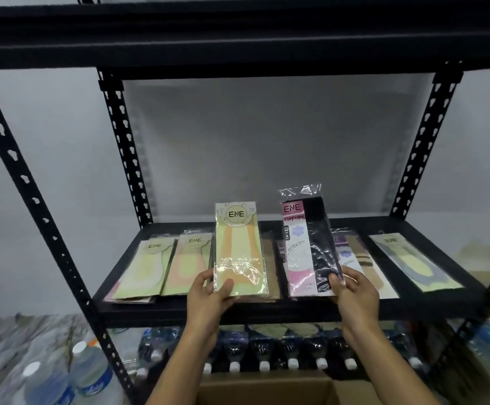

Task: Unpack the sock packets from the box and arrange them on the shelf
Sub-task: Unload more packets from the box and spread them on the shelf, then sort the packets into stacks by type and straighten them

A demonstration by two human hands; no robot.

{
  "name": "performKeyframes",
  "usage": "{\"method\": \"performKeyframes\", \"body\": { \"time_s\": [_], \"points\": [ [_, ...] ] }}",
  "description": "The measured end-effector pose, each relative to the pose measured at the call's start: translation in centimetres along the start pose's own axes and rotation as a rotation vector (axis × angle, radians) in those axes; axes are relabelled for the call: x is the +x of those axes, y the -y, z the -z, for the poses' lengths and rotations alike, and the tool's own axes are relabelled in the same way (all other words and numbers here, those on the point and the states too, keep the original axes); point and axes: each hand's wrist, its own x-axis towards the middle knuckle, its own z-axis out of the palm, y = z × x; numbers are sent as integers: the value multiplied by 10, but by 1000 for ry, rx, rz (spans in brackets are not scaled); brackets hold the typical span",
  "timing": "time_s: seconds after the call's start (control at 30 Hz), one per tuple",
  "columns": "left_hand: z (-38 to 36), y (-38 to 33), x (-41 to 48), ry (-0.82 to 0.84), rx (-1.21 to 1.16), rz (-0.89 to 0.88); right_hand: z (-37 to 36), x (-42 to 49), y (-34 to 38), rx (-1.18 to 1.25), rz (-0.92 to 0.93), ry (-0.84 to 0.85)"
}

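My left hand (208, 290) grips the lower end of a yellow-green ENE sock packet (239, 247), held upright over the black shelf (267, 312). My right hand (354, 290) holds a pink and black ENE stocking packet (308, 247) by its bottom edge, also upright. Several packets lie flat on the shelf: two pale green ones (162, 264) at the left, a brownish one (270, 258) behind the held packets, a purple-labelled one (354, 255) and a blue-and-yellow one (413, 261) at the right. The cardboard box (261, 390) sits below my forearms.
Black slotted uprights (124, 147) frame the shelf, and another shelf board (237, 39) runs overhead. Shrink-wrapped bottles with white caps (264, 355) fill the level below. Water bottles (86, 369) stand at the lower left. A grey wall is behind.
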Motion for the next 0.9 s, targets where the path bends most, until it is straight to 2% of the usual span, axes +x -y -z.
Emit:
{"method": "performKeyframes", "body": {
  "time_s": [0.23, 0.47, 0.77, 0.9],
  "points": [
    [-3, 2, -2, 25, 8, -5, -1, 19, -12, -109, -7, -53],
    [7, 6, -1, 0, 13, 13, -17, 42, -13, -444, 43, -104],
    [2, -1, -5, 18, -7, 12, -10, 43, -25, -843, 270, -84],
    [-5, -2, -9, 35, 8, 12, -8, 40, -24, -859, 357, -114]
  ]
}}
